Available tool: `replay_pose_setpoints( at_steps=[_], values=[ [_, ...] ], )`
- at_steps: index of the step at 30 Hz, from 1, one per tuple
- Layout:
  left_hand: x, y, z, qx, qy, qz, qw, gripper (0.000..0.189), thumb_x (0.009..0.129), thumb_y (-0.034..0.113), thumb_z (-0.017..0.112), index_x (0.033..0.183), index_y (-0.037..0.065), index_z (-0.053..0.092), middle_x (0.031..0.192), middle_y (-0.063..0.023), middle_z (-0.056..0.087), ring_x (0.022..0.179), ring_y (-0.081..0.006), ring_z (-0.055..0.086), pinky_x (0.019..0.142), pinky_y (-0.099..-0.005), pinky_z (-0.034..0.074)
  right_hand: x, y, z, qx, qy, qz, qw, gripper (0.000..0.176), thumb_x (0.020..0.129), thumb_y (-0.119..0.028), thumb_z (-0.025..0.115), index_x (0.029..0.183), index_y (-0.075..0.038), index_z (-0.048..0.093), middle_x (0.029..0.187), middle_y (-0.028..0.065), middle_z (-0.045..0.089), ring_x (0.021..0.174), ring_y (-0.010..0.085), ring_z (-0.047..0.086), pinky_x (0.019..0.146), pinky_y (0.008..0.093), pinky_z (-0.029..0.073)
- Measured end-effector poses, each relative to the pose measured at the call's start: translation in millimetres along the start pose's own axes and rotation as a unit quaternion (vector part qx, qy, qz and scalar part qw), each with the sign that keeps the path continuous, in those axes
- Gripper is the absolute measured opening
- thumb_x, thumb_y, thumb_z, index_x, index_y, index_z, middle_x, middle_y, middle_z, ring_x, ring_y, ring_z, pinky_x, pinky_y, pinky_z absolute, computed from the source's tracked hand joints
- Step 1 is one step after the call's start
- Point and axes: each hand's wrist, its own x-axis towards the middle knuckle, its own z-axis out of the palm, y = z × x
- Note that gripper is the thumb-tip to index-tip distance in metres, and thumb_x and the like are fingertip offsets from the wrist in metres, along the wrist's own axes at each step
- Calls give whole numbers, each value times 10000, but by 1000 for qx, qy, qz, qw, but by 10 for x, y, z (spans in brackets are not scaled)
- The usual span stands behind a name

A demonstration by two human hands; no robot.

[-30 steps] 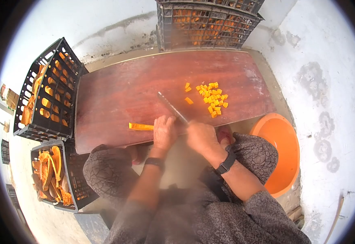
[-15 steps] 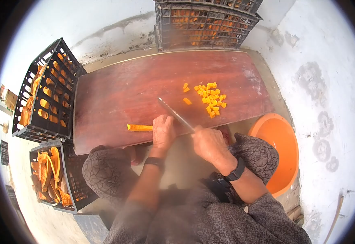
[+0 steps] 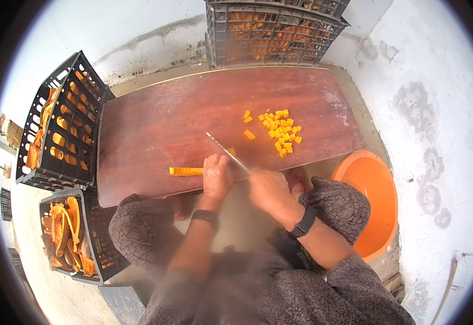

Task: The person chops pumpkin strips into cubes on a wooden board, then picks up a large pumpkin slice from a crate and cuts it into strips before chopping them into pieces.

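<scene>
My left hand (image 3: 218, 176) presses a long orange strip of pumpkin (image 3: 185, 171) to the reddish wooden board (image 3: 155, 130). The strip's left part sticks out; its right end is hidden under my fingers. In my right hand (image 3: 271, 195) is a knife (image 3: 226, 153), its blade slanting up and left just beside my left fingertips. A small orange piece (image 3: 232, 151) shows at the blade's far side. Cut pumpkin cubes (image 3: 285, 131) lie in a loose pile to the right, with a few separate pieces (image 3: 249, 134) left of it.
Black crates with pumpkin pieces stand at the left (image 3: 74, 124), lower left (image 3: 87, 238) and behind the board (image 3: 277, 35). An orange basin (image 3: 377, 216) sits on the floor at the right, by my knee. White walls close in behind and at the right.
My right hand and the knife have shifted slightly left, closer to my left hand. A small piece now shows beside the blade. The cube pile has not moved.
</scene>
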Motion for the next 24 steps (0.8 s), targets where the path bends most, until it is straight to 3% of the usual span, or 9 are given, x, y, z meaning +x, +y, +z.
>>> replay_pose_setpoints(
  at_steps=[10, 14, 16, 24],
  values=[
    [-23, 21, -96, -10, 16, 45, 999, 221, 722, 13, 559, 920, 86, 626, 861, -105, 574, 849, -305, 560, 763, -409, 426, 129, 192, 185, 50, 95, 10, 994, 109, 842, -132, 567, 811, -32, 599, 734, 181, 648, 732, 369, 648, 663, 462, 506],
    [-39, 10, -110, 17, 1, 34, 999, 237, 720, 10, 563, 937, 77, 633, 870, -104, 579, 857, -299, 564, 769, -410, 426, 48, 210, 27, 62, 92, 22, 994, 131, 856, -150, 564, 820, -29, 602, 733, 186, 646, 727, 375, 642, 656, 469, 495],
    [-18, 0, -41, -1, 26, 26, 999, 239, 715, 13, 576, 939, 72, 635, 863, -104, 580, 856, -294, 566, 772, -408, 428, -6, 184, -88, 87, 92, 27, 992, 191, 853, -172, 581, 831, 17, 591, 724, 239, 631, 749, 435, 625, 683, 510, 486],
    [-19, -6, -24, 6, 2, 4, 1000, 105, 766, 29, 586, 861, 70, 598, 838, -110, 584, 855, -308, 561, 787, -410, 426, -179, 160, -141, 53, 47, -15, 997, 187, 849, -179, 596, 808, 4, 601, 706, 232, 627, 731, 412, 632, 677, 500, 488]
  ],
)
